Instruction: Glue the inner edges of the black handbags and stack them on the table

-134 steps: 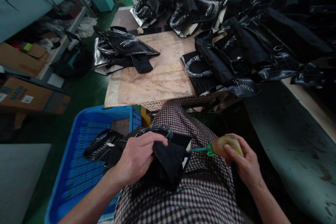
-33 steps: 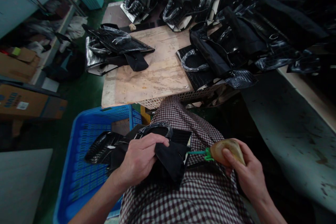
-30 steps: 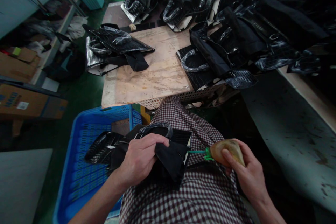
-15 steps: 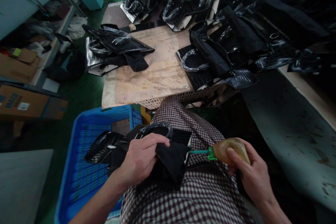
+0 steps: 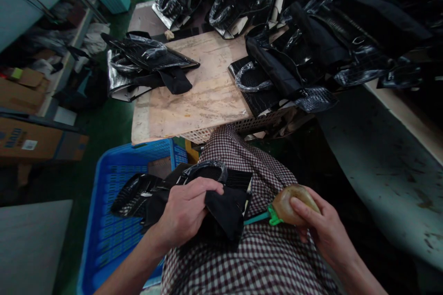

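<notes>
Left hand (image 5: 187, 212) tightly pinches a black bag (image 5: 224, 214) (plastic-wrapped handle (image 5: 212, 165)); right hand (image 5: 320, 216) encircles a cloudy amber bottle (image 5: 284, 203).

Blue lettering (image 5: 15, 138) on a cardboard box (image 5: 48, 140), well to the left of the left hand (image 5: 185, 212)
Blurred capitals, perhaps "MADI"; just beside them, nearer that hand, a white label (image 5: 29, 144) on the same box; its print is too small to read.

green nozzle (image 5: 256, 218): tip indistinct | blue basket (image 5: 92, 214): cut off below | carton label (image 5: 29, 144): unreadable
</notes>
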`<action>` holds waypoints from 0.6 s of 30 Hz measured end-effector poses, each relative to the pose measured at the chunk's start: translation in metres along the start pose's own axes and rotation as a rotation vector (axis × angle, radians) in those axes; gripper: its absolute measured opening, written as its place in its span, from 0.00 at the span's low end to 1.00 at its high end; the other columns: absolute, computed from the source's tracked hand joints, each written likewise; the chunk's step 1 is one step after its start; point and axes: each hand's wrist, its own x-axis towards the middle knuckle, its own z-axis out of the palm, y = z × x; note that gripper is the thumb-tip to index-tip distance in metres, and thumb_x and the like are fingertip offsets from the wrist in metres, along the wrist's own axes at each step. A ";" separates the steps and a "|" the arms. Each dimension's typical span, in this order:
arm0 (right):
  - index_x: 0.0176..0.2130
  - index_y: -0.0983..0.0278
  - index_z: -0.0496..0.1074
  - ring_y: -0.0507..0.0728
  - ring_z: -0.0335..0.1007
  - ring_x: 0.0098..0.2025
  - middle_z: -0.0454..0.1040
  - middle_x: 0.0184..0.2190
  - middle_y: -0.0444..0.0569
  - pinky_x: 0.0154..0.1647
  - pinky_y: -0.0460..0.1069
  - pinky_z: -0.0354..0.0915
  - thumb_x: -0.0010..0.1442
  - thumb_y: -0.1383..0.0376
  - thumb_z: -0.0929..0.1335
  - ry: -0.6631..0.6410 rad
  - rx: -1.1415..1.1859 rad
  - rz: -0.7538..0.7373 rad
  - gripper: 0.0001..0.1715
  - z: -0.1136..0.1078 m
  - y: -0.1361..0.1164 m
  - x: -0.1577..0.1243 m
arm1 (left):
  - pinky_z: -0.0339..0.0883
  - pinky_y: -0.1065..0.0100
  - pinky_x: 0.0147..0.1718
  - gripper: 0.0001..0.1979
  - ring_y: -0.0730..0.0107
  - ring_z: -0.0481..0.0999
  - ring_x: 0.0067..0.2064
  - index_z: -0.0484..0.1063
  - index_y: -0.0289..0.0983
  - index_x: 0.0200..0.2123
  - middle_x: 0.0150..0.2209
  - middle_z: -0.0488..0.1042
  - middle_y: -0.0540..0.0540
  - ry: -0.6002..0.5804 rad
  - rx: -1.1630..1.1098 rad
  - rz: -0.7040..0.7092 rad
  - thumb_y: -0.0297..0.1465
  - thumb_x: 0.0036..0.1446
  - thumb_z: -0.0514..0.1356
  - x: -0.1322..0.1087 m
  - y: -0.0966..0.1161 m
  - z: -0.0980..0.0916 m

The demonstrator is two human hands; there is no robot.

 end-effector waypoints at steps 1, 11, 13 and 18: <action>0.43 0.63 0.72 0.50 0.57 0.17 0.70 0.25 0.43 0.11 0.44 0.58 0.50 0.50 0.76 0.006 -0.003 -0.001 0.28 0.000 0.001 0.000 | 0.74 0.75 0.42 0.11 0.72 0.80 0.41 0.73 0.34 0.38 0.38 0.80 0.45 -0.001 0.000 0.001 0.20 0.61 0.52 0.000 0.000 0.000; 0.48 0.62 0.70 0.52 0.62 0.18 0.74 0.30 0.45 0.11 0.46 0.62 0.49 0.50 0.76 0.071 -0.042 -0.034 0.32 0.002 0.001 -0.004 | 0.74 0.75 0.42 0.11 0.72 0.80 0.40 0.73 0.34 0.38 0.38 0.80 0.44 0.010 0.001 0.010 0.20 0.62 0.52 0.001 0.002 0.000; 0.48 0.61 0.70 0.53 0.63 0.19 0.74 0.32 0.46 0.12 0.46 0.63 0.47 0.50 0.77 0.121 -0.072 -0.058 0.33 0.001 0.002 -0.002 | 0.74 0.76 0.43 0.11 0.73 0.80 0.41 0.73 0.34 0.38 0.38 0.80 0.45 0.009 -0.005 0.010 0.20 0.62 0.52 0.001 0.001 0.000; 0.48 0.61 0.69 0.53 0.64 0.17 0.74 0.31 0.45 0.13 0.48 0.65 0.47 0.48 0.76 0.181 -0.187 -0.111 0.34 -0.002 0.001 0.005 | 0.74 0.75 0.42 0.11 0.72 0.80 0.41 0.73 0.34 0.38 0.38 0.80 0.45 0.014 0.003 0.001 0.20 0.61 0.52 0.000 0.000 0.001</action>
